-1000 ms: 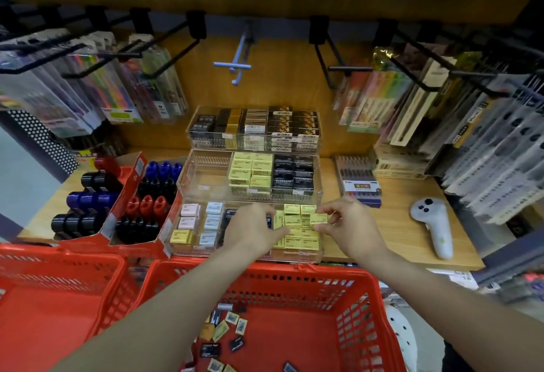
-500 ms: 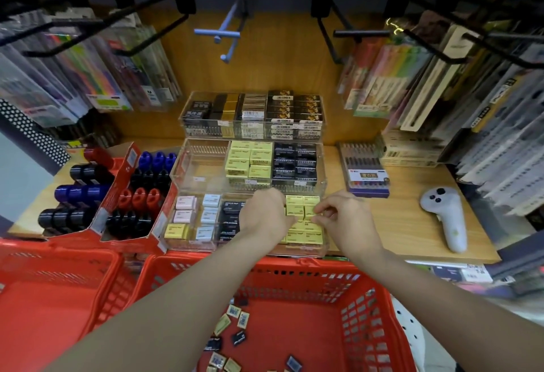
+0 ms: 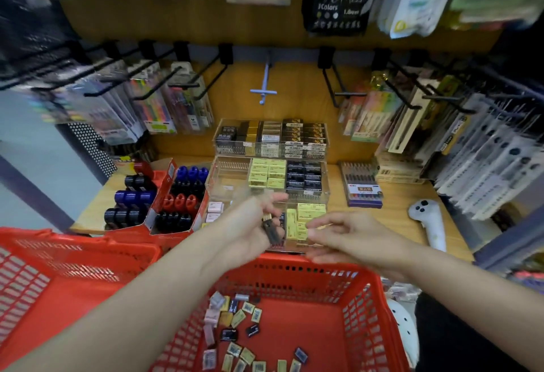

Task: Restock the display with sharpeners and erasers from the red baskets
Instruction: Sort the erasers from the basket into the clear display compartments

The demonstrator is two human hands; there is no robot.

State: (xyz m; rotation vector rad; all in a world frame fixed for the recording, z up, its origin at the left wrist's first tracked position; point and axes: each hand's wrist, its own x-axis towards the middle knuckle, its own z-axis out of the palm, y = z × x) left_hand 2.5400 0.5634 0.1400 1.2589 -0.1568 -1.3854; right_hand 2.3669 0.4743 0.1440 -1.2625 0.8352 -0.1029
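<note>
— Above the near red basket [image 3: 294, 277], at centre frame: left hand [image 3: 250, 227], fingers curled round a small stack of dark erasers [image 3: 272, 232], held over the front clear tray [image 3: 309, 246] of the display.

— And the right?

— Right hand [image 3: 350, 236] at 3 o'clock of the left, just beside it, fingers loosely spread, holding nothing, hovering over the yellow erasers [image 3: 309, 215] already packed in the front tray. Blurred at the fingertips; contact with the tray impossible to tell.

— Stock left to shelve?

— Scattered on the basket floor at 6 o'clock: loose erasers [image 3: 235, 333], some yellow, some black, some pale. Second red basket [image 3: 59, 277] at 8 o'clock, touching the first.

— Rest of the display?

— Stepped clear trays rising toward 12 o'clock: middle tier [image 3: 232, 179] half bare at its left, yellow and black packs at its right; top tier [image 3: 270, 137] filled with black and gold packs. At 9 o'clock of the trays, red cardboard boxes [image 3: 164, 195] of sharpeners [image 3: 179, 201] in blue, red and black. At 2 o'clock, a pen set [image 3: 363, 189] flat on the wooden worktop [image 3: 394, 221]; at 3 o'clock, a white controller [image 3: 428, 223]. Hanging packets on black hooks [image 3: 212, 77] across the back panel.
</note>
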